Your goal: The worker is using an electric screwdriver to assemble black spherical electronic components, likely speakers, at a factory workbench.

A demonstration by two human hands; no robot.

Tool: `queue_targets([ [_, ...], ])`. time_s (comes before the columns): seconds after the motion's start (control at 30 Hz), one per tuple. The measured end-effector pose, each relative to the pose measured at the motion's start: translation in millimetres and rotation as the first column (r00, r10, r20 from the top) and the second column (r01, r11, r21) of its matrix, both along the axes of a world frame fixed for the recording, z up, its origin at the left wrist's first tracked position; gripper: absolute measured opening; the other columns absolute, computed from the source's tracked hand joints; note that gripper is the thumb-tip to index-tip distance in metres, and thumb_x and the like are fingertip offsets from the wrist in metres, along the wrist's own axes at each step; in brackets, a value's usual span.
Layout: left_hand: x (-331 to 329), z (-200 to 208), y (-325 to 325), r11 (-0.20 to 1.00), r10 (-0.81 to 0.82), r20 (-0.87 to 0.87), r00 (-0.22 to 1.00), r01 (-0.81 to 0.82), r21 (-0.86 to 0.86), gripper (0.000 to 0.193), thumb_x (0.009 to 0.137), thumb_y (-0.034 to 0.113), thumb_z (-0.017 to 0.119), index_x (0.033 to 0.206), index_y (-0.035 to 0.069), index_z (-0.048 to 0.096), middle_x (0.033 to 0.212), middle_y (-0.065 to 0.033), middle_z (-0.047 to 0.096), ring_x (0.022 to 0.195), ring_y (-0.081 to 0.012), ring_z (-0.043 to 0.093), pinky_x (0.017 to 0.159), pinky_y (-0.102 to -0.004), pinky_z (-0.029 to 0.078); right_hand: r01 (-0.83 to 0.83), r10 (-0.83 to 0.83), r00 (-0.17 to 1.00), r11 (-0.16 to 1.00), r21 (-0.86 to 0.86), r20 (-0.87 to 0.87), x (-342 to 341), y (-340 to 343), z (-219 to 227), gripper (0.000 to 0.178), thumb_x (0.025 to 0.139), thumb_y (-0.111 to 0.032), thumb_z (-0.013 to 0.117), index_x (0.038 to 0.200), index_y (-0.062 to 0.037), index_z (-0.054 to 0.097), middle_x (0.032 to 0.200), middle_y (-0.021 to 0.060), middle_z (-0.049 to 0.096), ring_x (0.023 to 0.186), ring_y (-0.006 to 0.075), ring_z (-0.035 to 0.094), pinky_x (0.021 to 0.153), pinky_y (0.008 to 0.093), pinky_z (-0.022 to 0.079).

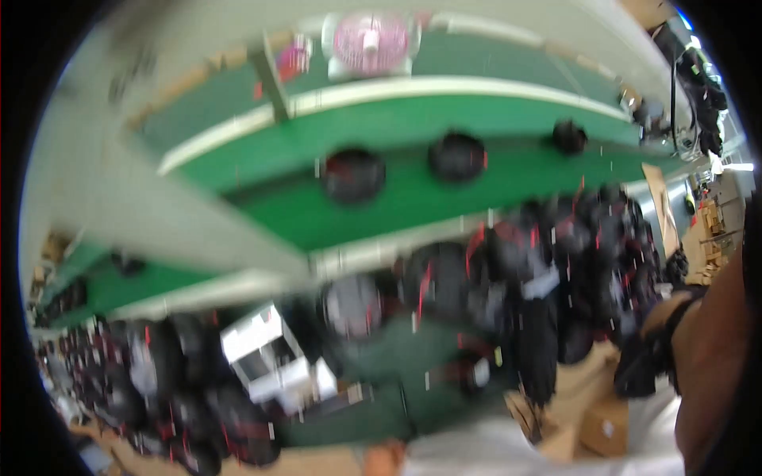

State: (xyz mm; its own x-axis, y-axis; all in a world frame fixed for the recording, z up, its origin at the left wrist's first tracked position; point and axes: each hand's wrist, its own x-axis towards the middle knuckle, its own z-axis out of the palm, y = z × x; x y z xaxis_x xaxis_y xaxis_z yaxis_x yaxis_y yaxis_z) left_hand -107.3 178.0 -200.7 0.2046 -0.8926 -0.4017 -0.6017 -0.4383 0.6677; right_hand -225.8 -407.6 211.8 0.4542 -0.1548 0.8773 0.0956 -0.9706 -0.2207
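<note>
The picture is smeared by motion. At the right rim my right arm (710, 357) shows as a large bare stretch of skin. A blurred patch of skin that may be my right hand (665, 316) lies beside a dark, soft-looking thing (639, 361); its fingers cannot be made out. What seems to be my left hand (385, 458) just enters at the lower edge, mostly cut off, beside white cloth (476, 452). Dark, rounded items with red parts (440, 278) crowd the table in front. One with a grey face (353, 305) lies among them.
Beyond the table runs a green conveyor belt (317, 230) carrying dark round items (458, 156). A pale post (182, 198) crosses the left side. A pink-and-white fan (371, 44) stands at the back. A white boxy device (266, 349) sits left of centre; cardboard boxes (605, 426) lie lower right.
</note>
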Motion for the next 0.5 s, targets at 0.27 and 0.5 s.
queue_targets([
  [0.27,-6.4,-84.0,-146.2,0.991,0.132,0.102,0.986,-0.128,-0.045,0.035,0.08,0.038,0.079,0.095,0.007,0.075,0.088,-0.0185,0.073,0.081,-0.0321,0.071,0.073,-0.0455,0.053,-0.064,0.08,0.995,0.97,-0.236,0.058,18.9,-98.5,-11.3,0.052,0.091,-0.028,0.072,0.134,-0.003,0.054,0.126,0.019,0.059,0.114,0.0326,0.059,0.098,0.0427,0.048],
  [0.5,-43.6,-177.6,-281.3,0.98,0.085,-0.038,0.996,-0.091,-0.177,0.037,0.083,0.039,0.076,0.102,0.007,0.073,0.094,-0.0193,0.072,0.087,-0.0327,0.071,0.077,-0.0453,0.053,-0.018,-0.026,0.997,0.842,-0.539,-0.073,3.0,-113.0,-13.5,0.053,0.091,-0.028,0.072,0.135,-0.0021,0.055,0.129,0.0199,0.059,0.116,0.0334,0.058,0.101,0.0435,0.047],
])
